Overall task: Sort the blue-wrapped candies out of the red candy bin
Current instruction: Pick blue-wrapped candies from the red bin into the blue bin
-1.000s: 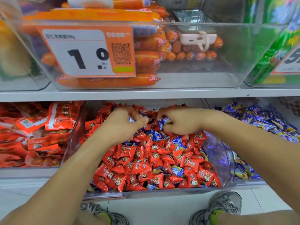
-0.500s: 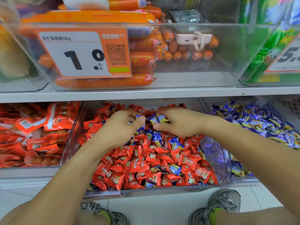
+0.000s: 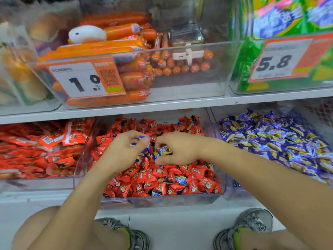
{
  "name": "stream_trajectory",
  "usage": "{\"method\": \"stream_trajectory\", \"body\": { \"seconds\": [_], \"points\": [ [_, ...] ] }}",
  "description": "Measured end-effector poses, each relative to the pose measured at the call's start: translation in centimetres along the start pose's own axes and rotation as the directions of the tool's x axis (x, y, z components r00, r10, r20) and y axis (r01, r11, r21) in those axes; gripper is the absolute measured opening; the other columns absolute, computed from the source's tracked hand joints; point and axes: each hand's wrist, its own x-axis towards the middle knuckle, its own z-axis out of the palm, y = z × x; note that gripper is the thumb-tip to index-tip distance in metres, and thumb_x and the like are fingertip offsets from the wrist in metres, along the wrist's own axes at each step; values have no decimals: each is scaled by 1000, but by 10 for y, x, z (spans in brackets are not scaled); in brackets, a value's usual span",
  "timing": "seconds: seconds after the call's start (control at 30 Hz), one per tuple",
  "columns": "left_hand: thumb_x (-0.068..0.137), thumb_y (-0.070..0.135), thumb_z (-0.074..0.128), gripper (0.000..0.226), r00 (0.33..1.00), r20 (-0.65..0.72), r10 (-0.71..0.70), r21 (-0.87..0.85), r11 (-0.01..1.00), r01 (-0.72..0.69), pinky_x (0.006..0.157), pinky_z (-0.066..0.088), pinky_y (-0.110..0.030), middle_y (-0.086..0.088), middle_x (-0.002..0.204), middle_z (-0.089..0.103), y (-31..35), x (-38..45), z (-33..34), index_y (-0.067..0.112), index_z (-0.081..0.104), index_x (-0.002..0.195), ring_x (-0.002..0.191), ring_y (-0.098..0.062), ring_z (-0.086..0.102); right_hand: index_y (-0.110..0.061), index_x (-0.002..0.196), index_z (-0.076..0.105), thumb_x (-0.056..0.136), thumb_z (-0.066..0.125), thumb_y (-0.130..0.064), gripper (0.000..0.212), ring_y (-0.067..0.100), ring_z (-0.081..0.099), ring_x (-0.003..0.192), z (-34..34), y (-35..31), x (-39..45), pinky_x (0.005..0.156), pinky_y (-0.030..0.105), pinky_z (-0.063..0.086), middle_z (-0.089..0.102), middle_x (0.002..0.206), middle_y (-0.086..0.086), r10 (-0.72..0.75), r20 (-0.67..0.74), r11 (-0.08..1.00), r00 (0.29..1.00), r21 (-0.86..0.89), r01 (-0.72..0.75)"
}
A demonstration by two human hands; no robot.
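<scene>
Blue-wrapped candies [image 3: 162,152] now sit pinched in both hands above the red candy bin [image 3: 207,198]: the left hand [image 3: 124,150] has closed its fingers on a few, and the right hand [image 3: 178,150] has lifted several clear of the red pile. More blue ones lie below; the blue candy bin [image 3: 275,141] waits just right.

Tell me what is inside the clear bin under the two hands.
The clear bin holds mostly red candies, with a few blue-wrapped candies mixed in. Both hands hold blue ones and cover the candies beneath; deeper layers are hidden.
</scene>
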Motion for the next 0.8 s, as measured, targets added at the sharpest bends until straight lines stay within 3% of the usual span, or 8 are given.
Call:
{"method": "stream_trajectory", "body": {
  "seconds": [0.07, 0.17, 0.3, 0.4, 0.53, 0.6, 0.7, 0.8],
  "points": [
    [94, 43, 59, 11, 1000, -21, -11, 24, 1000, 11, 66, 49, -33, 4, 103, 69, 4, -6, 0, 36, 66, 97, 77, -14, 65, -22, 124, 53, 81, 69, -59, 59, 23, 55, 105, 4, 0, -2, 90, 40, 48, 59, 118, 4, -19, 8, 1000, 1000, 6, 19],
    [95, 42, 57, 18, 998, -31, -47, 11, 999, 47, 63, 50, -32, 3, 106, 67, 11, -16, 0, 29, 65, 104, 63, -14, 64, -21, 121, 56, 85, 71, -46, 46, 24, 55, 109, 5, 1, -1, 93, 42, 48, 60, 120, 4, 2, -27, 1000, 1000, 22, -1],
    [95, 43, 56, 14, 996, -70, -47, 25, 999, 48, 63, 49, -29, 3, 113, 64, 22, -30, 0, 33, 64, 101, 73, -12, 64, -28, 98, 60, 91, 65, -40, 14, 35, 65, 100, -7, 3, -7, 88, 47, 53, 69, 106, 9, 106, -158, 964, 982, 258, -63],
    [97, 41, 55, 16, 996, -79, -51, 26, 998, 54, 63, 50, -26, 5, 113, 62, 31, -35, 4, 30, 65, 103, 78, -10, 64, -21, 99, 64, 94, 62, -33, 14, 33, 66, 98, -16, 7, -19, 88, 45, 53, 70, 105, 10, 142, -202, 932, 969, 357, -62],
    [98, 39, 55, 19, 994, -92, -60, -18, 998, 59, 58, 50, -27, 3, 110, 63, 42, -32, 17, 26, 65, 106, 74, -13, 62, -17, 114, 59, 100, 54, -28, 18, 12, 48, 48, -18, 7, -36, 52, 24, 45, 54, 63, -3, 188, -259, 868, 947, 495, -37],
    [98, 36, 56, 17, 995, -60, -77, -28, 997, 75, 50, 45, -24, 3, 107, 64, 45, -30, 29, 23, 63, 107, 63, -12, 62, -22, 115, 55, 102, 50, -25, 14, 19, 45, 52, -16, 9, -43, 52, 30, 43, 46, 60, -1, 217, -226, 807, 949, 589, -44],
    [95, 26, 62, 17, 999, -15, -29, 203, 979, 31, 51, 42, -23, -1, 98, 64, 40, -24, 44, 20, 60, 110, 54, -11, 61, -24, 111, 57, 102, 50, -20, 12, 15, 48, 51, -17, 10, -55, 55, 30, 44, 53, 65, -3, 202, -235, 843, 951, 537, -46],
    [89, 31, 66, 33, 999, 8, 53, 582, 812, -48, 63, 47, -28, -3, 96, 66, 35, -21, 51, 22, 60, 121, 73, -17, 63, -23, 109, 62, 99, 55, -19, 12, 0, 45, 39, -19, 10, -60, 48, 22, 43, 61, 74, -5, 182, -238, 903, 954, 423, -67]
  ]
}}
